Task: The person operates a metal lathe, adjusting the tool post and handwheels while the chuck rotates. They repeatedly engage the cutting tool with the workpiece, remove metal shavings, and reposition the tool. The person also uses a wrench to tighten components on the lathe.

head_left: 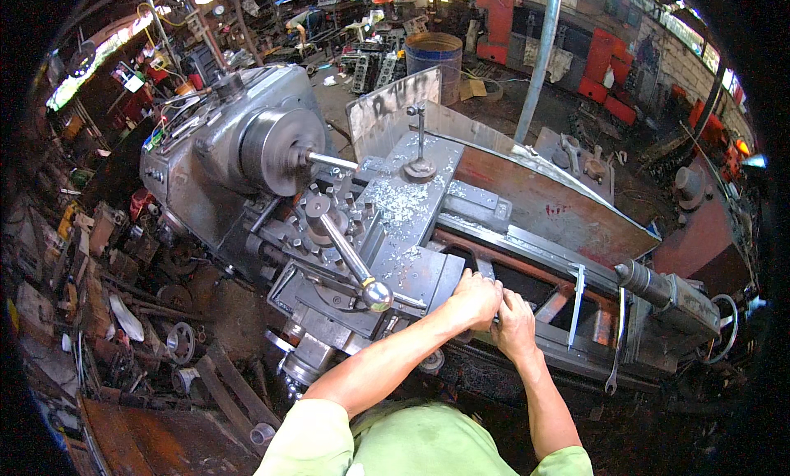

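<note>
two bare hands meet at the near edge of a big metal lathe (527, 229), seen from above by the person who leans over it. the left hand (473, 299) is curled shut over something at the right end of the carriage (403, 229); what sits inside the grip is hidden, perhaps a small handle. the right hand (514, 324) presses just beside it, touching it, fingers bent, and whether it grips anything cannot be told.

the chuck (276, 151) at the upper left is blurred, so it seems to be spinning, with a thin steel rod (329, 160) sticking out of it. the rod's long axis lies along the bed, pointing from the chuck toward the lower right, toward the tailstock (666, 291). bright metal chips (399, 200) are scattered over the flat top of the carriage, which suggests some cutting is already done; how much of the rod is left to cut cannot be judged.

a long lever with a shiny ball end (377, 293) slants down from the carriage toward the left hand, close but apart from it. a blue drum (434, 56) stands well behind the lathe, amid workshop clutter.
</note>
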Demonstrator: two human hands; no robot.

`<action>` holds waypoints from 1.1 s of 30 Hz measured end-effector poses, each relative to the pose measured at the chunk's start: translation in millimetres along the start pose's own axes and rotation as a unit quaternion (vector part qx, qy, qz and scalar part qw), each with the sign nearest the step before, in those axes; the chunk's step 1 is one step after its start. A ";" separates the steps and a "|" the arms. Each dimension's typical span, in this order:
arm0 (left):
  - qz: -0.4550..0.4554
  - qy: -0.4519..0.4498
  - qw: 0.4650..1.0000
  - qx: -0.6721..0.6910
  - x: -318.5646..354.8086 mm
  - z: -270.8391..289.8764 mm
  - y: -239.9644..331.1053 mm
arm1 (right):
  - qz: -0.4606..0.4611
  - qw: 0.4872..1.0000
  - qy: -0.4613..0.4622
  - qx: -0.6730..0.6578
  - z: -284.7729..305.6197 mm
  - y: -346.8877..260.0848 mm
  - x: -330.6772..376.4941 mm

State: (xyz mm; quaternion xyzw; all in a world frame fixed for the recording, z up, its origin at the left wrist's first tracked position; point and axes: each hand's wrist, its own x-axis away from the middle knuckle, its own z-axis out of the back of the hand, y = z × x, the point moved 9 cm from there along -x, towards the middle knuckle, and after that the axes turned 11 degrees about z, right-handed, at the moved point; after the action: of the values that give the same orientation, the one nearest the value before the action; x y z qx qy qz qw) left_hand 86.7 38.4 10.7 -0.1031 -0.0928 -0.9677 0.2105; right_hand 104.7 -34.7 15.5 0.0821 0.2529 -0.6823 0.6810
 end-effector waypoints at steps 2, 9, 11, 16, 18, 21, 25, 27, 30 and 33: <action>0.002 -0.019 0.999 0.028 -1.5 0.6 -2.7 | -0.002 1.000 -0.027 -0.015 0.7 3.0 -3.5; -0.036 0.109 0.989 0.093 16.9 17.8 -7.4 | -0.041 0.985 -0.147 -0.082 -2.1 14.0 -15.8; -0.035 0.166 0.979 0.111 29.7 25.5 -7.6 | -0.047 0.980 -0.160 -0.111 -2.8 18.1 -19.1; -0.013 0.222 0.966 0.131 70.5 35.4 -5.4 | -0.057 0.955 -0.215 -0.195 -12.8 31.0 -28.8; -0.014 0.211 0.965 0.152 89.6 35.4 -3.7 | -0.053 0.944 -0.241 -0.218 -15.6 34.8 -32.2; -0.033 0.215 0.953 0.210 134.3 37.4 -8.0 | -0.119 0.902 -0.316 -0.271 -28.0 44.7 -29.9; 0.040 0.250 0.932 0.259 206.7 40.7 -61.0 | -0.161 0.884 -0.343 -0.274 -28.3 45.1 -27.0; 0.167 0.257 0.917 0.255 246.5 35.4 -111.9 | -0.148 0.905 -0.326 -0.232 -22.0 41.0 -29.7; 0.375 0.207 0.865 0.261 312.7 6.4 -173.0 | -0.140 0.916 -0.298 -0.229 -12.2 34.9 -32.4; 0.458 0.159 0.833 0.267 358.7 -24.1 -196.8 | -0.146 0.922 -0.300 -0.195 -9.8 34.5 -32.7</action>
State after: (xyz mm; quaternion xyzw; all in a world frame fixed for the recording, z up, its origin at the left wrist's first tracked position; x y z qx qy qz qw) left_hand -320.3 69.7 46.3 0.0814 -0.2549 -0.7010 0.6611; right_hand 137.8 0.7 14.0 -0.2992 0.1738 -0.7042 0.6200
